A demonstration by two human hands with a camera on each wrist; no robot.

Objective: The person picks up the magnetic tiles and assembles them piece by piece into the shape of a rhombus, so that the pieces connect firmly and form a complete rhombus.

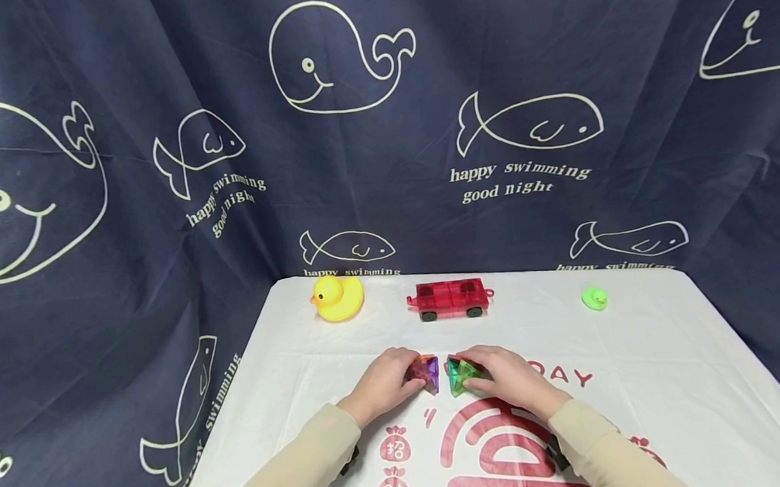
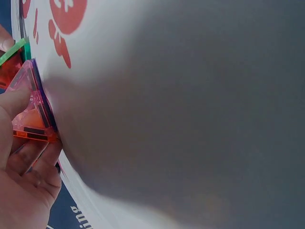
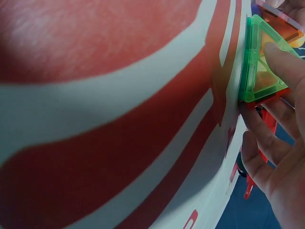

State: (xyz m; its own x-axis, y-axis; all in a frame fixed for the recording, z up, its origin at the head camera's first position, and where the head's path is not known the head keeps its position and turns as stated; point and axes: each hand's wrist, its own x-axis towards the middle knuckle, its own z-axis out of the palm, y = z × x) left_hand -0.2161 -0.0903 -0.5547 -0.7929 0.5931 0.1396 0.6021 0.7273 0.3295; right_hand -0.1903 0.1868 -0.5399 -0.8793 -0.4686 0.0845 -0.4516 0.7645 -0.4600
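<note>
My left hand (image 1: 381,384) grips a small see-through magnetic-tile pyramid (image 1: 430,373), its sides purple, pink and orange. In the left wrist view the thumb lies on the pink triangle tile (image 2: 24,81), with fingers by the orange edge beneath. My right hand (image 1: 513,380) holds a second magnetic-tile pyramid (image 1: 455,378) with teal, green and red sides. Its thumb presses the green triangle tile (image 3: 274,36) in the right wrist view. Low over the white cloth, the two pyramids face each other across a narrow gap in the head view.
Behind the hands stands a red toy wagon (image 1: 452,297) with black wheels. A yellow rubber duck (image 1: 340,300) is at the back left, a small green duck (image 1: 595,298) at the back right. Dark blue curtain (image 1: 385,176) hangs beyond the white table (image 1: 286,318).
</note>
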